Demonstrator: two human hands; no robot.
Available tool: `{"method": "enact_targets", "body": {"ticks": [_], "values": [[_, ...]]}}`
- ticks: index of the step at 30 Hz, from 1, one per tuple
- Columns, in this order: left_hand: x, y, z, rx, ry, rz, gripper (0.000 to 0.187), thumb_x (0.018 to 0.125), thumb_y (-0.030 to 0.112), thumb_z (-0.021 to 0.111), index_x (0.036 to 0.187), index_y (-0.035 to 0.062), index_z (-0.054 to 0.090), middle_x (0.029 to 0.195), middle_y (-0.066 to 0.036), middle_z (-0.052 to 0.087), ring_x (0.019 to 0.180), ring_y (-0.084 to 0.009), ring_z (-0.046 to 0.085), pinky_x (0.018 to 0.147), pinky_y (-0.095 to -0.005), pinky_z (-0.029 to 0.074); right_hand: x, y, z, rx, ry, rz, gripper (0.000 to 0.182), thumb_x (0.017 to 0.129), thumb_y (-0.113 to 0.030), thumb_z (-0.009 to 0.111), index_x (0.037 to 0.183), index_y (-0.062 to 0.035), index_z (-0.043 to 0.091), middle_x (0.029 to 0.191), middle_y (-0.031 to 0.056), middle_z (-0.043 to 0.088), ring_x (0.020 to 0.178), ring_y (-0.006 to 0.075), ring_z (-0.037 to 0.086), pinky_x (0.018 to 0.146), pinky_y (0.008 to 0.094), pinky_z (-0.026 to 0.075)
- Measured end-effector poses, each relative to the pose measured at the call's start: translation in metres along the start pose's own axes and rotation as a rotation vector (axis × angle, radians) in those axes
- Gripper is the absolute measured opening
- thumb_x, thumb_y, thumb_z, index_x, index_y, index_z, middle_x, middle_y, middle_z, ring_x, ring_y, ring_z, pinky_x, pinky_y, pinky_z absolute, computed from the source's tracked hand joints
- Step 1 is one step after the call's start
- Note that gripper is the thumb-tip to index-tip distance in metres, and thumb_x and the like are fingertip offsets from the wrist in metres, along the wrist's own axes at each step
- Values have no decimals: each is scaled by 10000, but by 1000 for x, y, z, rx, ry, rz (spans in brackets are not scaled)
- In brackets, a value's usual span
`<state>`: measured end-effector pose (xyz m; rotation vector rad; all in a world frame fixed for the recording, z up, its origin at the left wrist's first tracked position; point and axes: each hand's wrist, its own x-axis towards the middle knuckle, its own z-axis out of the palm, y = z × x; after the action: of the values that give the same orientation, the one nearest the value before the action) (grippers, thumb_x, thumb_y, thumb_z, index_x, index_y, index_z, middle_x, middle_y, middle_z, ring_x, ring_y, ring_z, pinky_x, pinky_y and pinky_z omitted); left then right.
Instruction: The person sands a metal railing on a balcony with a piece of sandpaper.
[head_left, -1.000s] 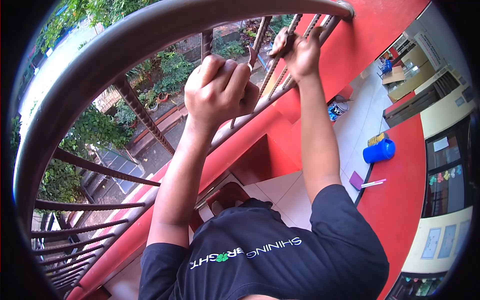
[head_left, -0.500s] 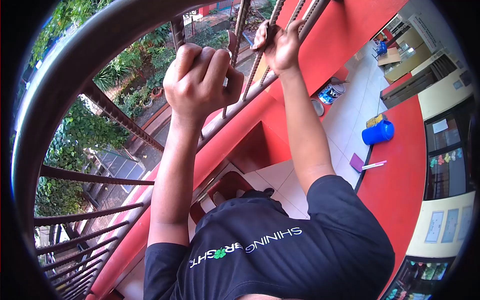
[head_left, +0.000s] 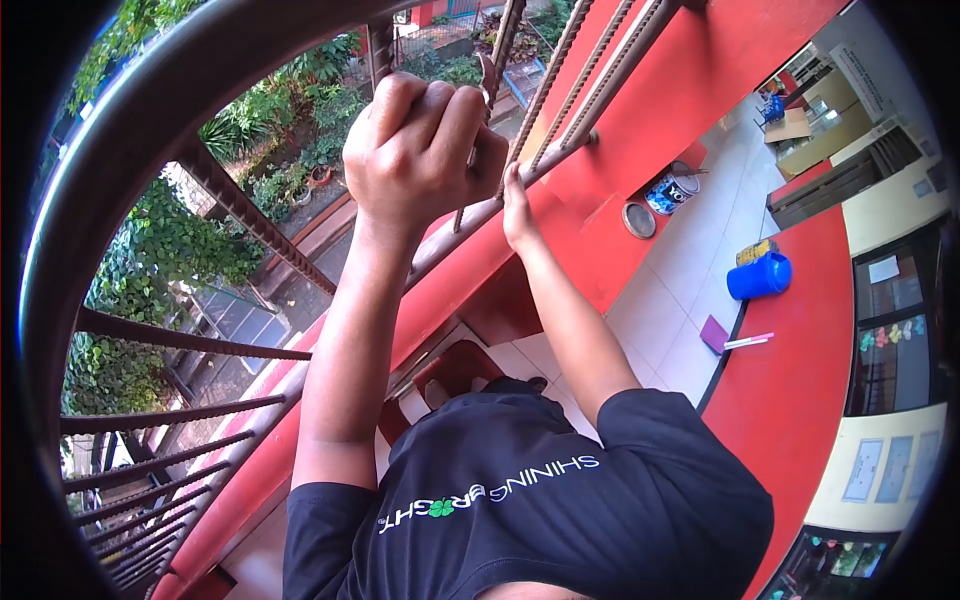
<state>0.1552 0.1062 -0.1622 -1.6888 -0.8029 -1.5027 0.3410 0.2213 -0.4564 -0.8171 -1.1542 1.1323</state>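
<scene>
My left hand [head_left: 425,150] is closed in a fist by the ribbed metal bars of a railing. A thin curved strip [head_left: 487,78] sticks up beside its fingers; what the fist grips is mostly hidden. Lower down and to the right, my right hand [head_left: 517,212] is seen edge-on against the lower rail [head_left: 478,216], at the foot of a ribbed bar [head_left: 548,85]. Its fingers are largely out of sight, and I cannot make out anything in them.
A thick curved rail [head_left: 75,190] frames the left, with plants outside. On the right are a paint can [head_left: 668,194], a round lid [head_left: 639,220], a blue container [head_left: 760,276] and a purple item [head_left: 714,334] by the red ledge [head_left: 790,370]. A red seat [head_left: 462,368] stands below.
My right hand has moved down and left from the upper bars to the lower rail, and its spread fingers no longer show. My left fist has shifted slightly up and right in view.
</scene>
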Motion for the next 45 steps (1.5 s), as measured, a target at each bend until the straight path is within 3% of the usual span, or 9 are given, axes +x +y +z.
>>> {"method": "enact_targets", "body": {"ticks": [4,7,15,18,25,31,36,39,45], "values": [[3,4,-6,-34,-54,-50,92,656,41,625,732,83,594,685,-33,617,676,-228,556,594,-317,506,18,-121,35,136,-196,-302,814,1070,-608,297,1613,-16,172,1651,131,246,1577,229,103,1285,415,70],[3,1,-3,-20,-32,-26,125,594,91,628,704,110,573,661,-17,552,684,-191,553,553,-302,508,37,-223,65,-59,-226,-528,822,1075,-600,281,1630,-23,95,1677,195,184,1539,354,238,1261,489,141],[3,1,-5,-33,-45,-30,115,605,88,632,713,100,594,680,-24,565,695,-192,558,551,-313,503,21,-209,84,-404,-55,-566,1108,988,-732,382,1591,1,-191,1684,240,-175,1576,378,-61,1254,479,2],[2,1,-5,-18,-64,-29,110,610,87,632,710,101,588,680,-24,563,697,-189,557,551,-310,503,54,-279,103,-601,-28,-924,815,1096,-430,401,1620,24,-28,1686,277,31,1574,413,-12,1233,478,135],[0,-3,-1,-50,2,-16,131,641,118,674,702,126,558,680,-15,552,686,-181,541,544,-304,500,28,-184,59,-1052,57,-768,742,1067,-432,455,1633,-40,178,1554,349,305,1444,508,311,1182,576,226],[-1,-1,-2,-34,-17,-14,127,636,117,661,711,118,559,666,-13,520,676,-177,522,534,-296,488,70,-278,70,-918,34,-1034,500,1038,15,443,1508,-139,519,968,127,533,944,291,505,884,424,434],[0,-1,-2,-50,-18,-15,119,634,114,661,720,122,580,675,-10,537,687,-182,530,548,-303,496,61,-192,55,-585,185,-889,661,1012,-115,626,1555,-11,263,1126,128,473,1017,248,503,949,428,430],[0,-3,-1,-66,7,-3,120,630,112,660,716,121,577,667,-10,530,684,-181,529,547,-304,499,66,-202,45,-560,336,-768,566,906,-328,801,1148,5,414,1126,149,479,1046,279,494,960,414,410],[1,-2,-4,-55,-41,-14,122,619,123,653,711,116,573,670,-11,534,685,-181,530,542,-306,500,86,-282,74,-650,295,-759,446,992,-350,690,1065,32,473,1013,217,601,928,362,622,839,450,478]]}}
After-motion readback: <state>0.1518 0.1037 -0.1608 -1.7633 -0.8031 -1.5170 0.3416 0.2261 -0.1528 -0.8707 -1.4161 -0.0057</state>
